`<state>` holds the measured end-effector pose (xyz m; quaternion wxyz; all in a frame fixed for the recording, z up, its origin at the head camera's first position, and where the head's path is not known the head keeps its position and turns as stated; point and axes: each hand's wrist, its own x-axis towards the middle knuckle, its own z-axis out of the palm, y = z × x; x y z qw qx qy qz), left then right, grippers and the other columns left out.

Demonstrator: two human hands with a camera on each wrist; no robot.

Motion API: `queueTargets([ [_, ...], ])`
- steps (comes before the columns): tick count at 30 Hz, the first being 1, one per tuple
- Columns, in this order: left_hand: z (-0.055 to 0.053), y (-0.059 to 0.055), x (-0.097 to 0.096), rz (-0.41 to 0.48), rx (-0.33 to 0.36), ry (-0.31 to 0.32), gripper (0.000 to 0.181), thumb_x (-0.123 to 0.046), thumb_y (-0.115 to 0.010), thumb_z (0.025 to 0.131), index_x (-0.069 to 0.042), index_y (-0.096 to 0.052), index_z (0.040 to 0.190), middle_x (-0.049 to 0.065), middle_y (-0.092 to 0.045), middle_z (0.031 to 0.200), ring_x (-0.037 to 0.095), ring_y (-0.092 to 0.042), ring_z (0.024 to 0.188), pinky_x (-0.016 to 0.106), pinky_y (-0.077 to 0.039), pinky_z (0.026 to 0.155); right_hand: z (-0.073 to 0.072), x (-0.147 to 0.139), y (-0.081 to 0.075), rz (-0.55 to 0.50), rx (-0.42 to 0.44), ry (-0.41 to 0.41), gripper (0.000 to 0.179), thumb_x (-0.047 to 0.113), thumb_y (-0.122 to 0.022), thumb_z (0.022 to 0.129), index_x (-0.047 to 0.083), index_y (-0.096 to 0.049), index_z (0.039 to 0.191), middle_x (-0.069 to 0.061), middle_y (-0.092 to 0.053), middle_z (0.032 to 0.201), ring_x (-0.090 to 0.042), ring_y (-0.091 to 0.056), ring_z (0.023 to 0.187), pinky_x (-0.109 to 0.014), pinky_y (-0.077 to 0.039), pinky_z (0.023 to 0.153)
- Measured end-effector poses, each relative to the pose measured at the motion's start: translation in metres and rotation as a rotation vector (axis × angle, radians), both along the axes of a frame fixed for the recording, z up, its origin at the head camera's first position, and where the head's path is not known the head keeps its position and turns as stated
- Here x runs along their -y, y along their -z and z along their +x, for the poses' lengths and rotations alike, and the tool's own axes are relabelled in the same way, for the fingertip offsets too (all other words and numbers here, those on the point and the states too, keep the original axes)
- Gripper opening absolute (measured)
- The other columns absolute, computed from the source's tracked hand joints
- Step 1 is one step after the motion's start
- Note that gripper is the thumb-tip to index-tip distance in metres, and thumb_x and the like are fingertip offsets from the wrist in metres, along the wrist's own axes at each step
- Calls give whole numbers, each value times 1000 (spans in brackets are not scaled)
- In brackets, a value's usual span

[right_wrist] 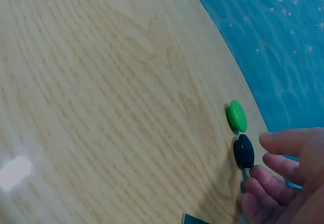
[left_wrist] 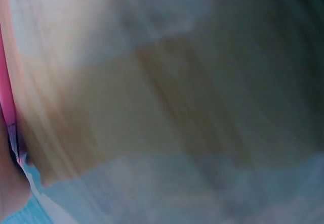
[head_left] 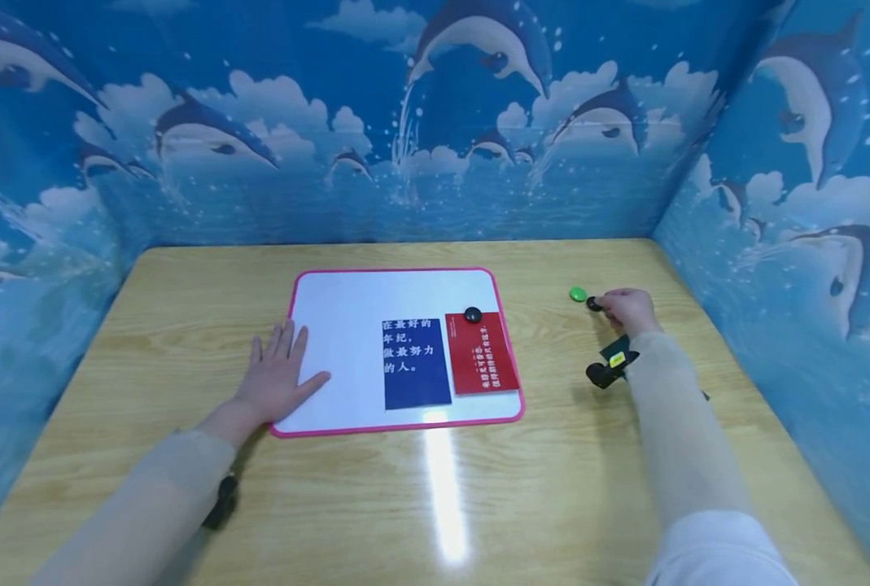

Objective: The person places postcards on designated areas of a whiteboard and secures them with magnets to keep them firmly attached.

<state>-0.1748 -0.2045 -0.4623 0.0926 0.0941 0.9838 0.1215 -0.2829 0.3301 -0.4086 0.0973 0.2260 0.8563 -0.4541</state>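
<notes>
On the wooden table lies a whiteboard [head_left: 339, 305] with a pink frame. My left hand [head_left: 273, 378] rests flat on its left edge, fingers spread and thumb pointing inward. The board bears a blue card [head_left: 416, 382] with white writing and, right of it, a red card [head_left: 471, 358] with a round black magnet [head_left: 473, 314] at its top edge. Farther right, my right hand [head_left: 628, 309] is at another black magnet [right_wrist: 244, 151], its thumb and bent fingers around the near side with a small gap showing. A green magnet [right_wrist: 237, 116] lies beside that one.
A dark green flat piece [head_left: 614, 348] lies under my right wrist, partly hidden by the black wrist camera [head_left: 610, 370]. Blue dolphin-printed curtains [head_left: 405, 187] stand along the table's back and sides. The left wrist view is mostly blurred.
</notes>
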Motion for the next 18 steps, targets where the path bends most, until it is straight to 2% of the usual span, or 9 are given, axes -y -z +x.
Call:
queueTargets([
  [3, 0, 1, 0, 0, 1, 1, 94, -66, -37, 89, 0, -6, 149, 25, 4, 156, 44, 5, 143, 64, 9, 110, -3, -2, 5, -17, 8, 9, 46, 21, -57, 91, -1, -47, 131, 5, -52, 78, -4, -50, 61, -22, -47, 60],
  [6, -1, 1, 0, -5, -5, 1, 93, -65, -38, 89, 0, -7, 149, 24, 3, 156, 44, 5, 143, 64, 9, 111, -4, -1, 9, 1, 21, 10, 49, 21, -58, 91, -1, -46, 133, 1, -52, 85, -6, -46, 60, -23, -43, 59],
  [10, 0, 1, -1, -7, -9, -1, 93, -64, -39, 89, 0, -7, 149, 25, 3, 156, 44, 4, 143, 64, 8, 111, -3, 4, 11, 69, 5, -14, 51, 21, -59, 90, -1, -46, 133, -14, -52, 115, -14, -48, 82, -25, -41, 71],
  [13, 0, 1, -1, -8, -9, -2, 93, -63, -39, 89, 0, -7, 149, 25, 2, 156, 44, 4, 143, 64, 7, 111, -3, 7, 11, 97, -9, -29, 51, 20, -60, 89, -3, -46, 132, -21, -45, 134, -22, -45, 102, -28, -39, 82],
  [15, 0, 0, -1, -9, -7, -4, 92, -63, -40, 90, 0, -8, 149, 25, 2, 156, 44, 3, 143, 64, 7, 111, -2, 9, 11, 104, -9, -36, 52, 21, -61, 89, -3, -46, 132, -23, -44, 136, -25, -45, 107, -28, -40, 83],
  [18, 1, 0, -2, -15, -3, -9, 92, -63, -40, 90, 0, -8, 149, 25, 2, 156, 44, 4, 143, 64, 8, 111, -3, 8, 13, 112, -2, -41, 51, 22, -61, 89, -4, -46, 131, -22, -45, 133, -24, -47, 102, -27, -42, 78],
])
